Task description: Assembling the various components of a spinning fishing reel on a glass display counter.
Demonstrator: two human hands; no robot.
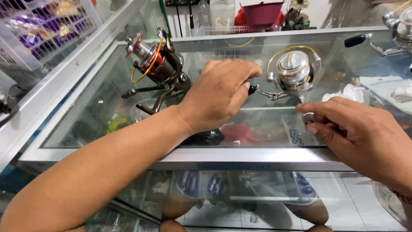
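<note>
Near edge: our right hand (360,133) sits low on the glass table (128,116), thumb and forefinger pinched on a small silver cap (308,117). The other fingers curl loosely. The cap is just below the silver reel (294,74), slightly right of its foot, close but apart from it.

Mid: our left hand (221,92) reaches across from the left, fingers closed on the reel's handle knob (252,89). The knob is mostly hidden under the fingertips, so we can't tell how firm the grip is.

Key relation: the silver reel lies up and left of the right hand, right of the left hand. Its crank arm runs roughly left-right toward the left hand. Its spool faces up toward us. Left hand is in contact; right hand is nearer to the body's underside.

Further left: a dark reel with red spool (156,64), standing on the glass, untouched. Far right: another silver reel (397,34), partly cut off. Back: a white basket (40,32) and a red tub (262,13).
</note>
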